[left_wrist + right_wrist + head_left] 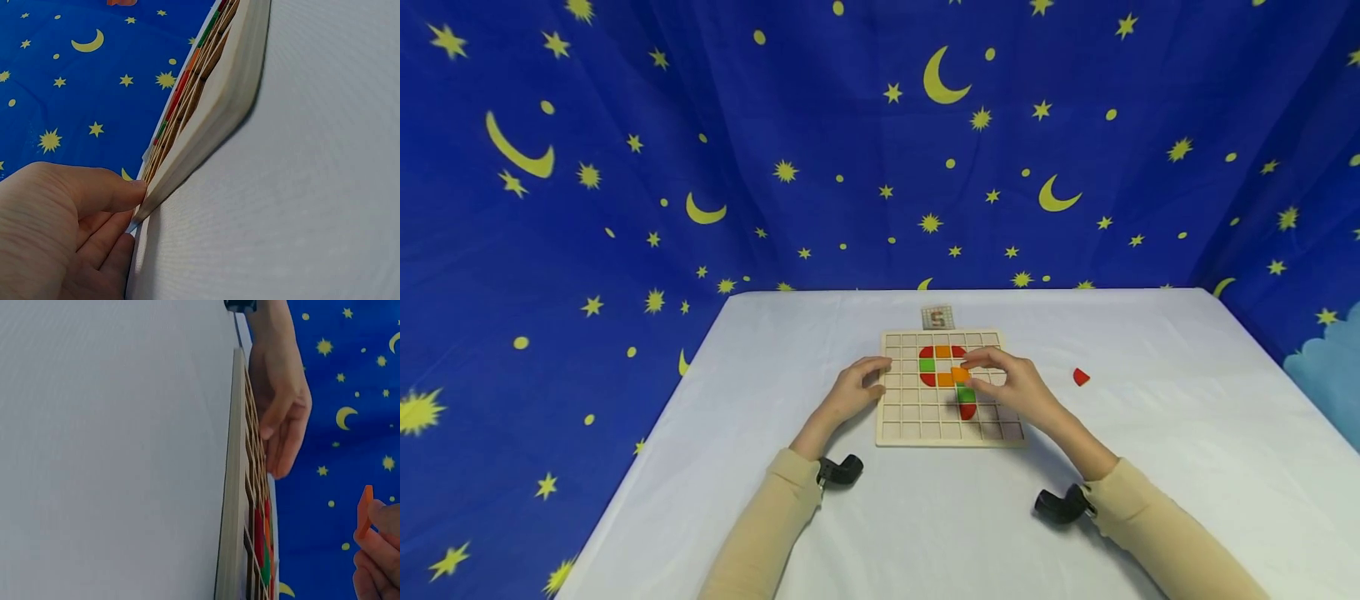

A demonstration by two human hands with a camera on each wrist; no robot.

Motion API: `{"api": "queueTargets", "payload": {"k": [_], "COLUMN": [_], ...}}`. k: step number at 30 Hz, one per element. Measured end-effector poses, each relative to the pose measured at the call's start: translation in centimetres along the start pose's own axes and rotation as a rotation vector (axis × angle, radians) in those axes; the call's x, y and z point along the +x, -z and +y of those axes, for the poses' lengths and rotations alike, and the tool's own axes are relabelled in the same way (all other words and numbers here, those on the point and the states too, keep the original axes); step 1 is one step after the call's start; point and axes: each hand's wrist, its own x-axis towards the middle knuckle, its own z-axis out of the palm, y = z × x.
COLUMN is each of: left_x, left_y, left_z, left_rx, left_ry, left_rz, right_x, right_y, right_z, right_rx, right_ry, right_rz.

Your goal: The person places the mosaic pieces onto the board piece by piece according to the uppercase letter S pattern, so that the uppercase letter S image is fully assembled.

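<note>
A wooden grid board point(917, 432) lies on the table, with red, orange and green tiles in its cells. My right hand point(1018, 387) is over the board and pinches an orange tile point(364, 511) between thumb and fingers. In the head view that orange tile is close to a green tile point(966, 395) and an orange tile point(944, 380) in the grid. At the board's left edge my left hand point(853, 390) rests with thumb and fingers apart, touching the rim. The left wrist view shows the thumb against the rim point(206, 128).
A small card point(937, 317) with an S-like pattern lies behind the board. One loose red rounded tile point(1081, 377) is on the white table point(1150, 450) to the right. A blue curtain point(850, 125) with stars and moons hangs behind the table.
</note>
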Motion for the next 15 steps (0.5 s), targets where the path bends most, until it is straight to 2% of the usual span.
{"api": "queueTargets", "payload": {"k": [8, 15], "left_x": [0.0, 0.0], "left_y": [0.0, -0.1], "left_z": [0.0, 0.1], "left_rx": [0.016, 0.003], "left_ry": [-0.003, 0.007], "left_rz": [0.005, 0.004], "right_x": [0.3, 0.2], "right_y": [-1.0, -1.6], "right_z": [-0.8, -0.6], "right_rx": [-0.004, -0.002], "right_ry": [-0.017, 0.014], "right_rz": [-0.020, -0.024]}}
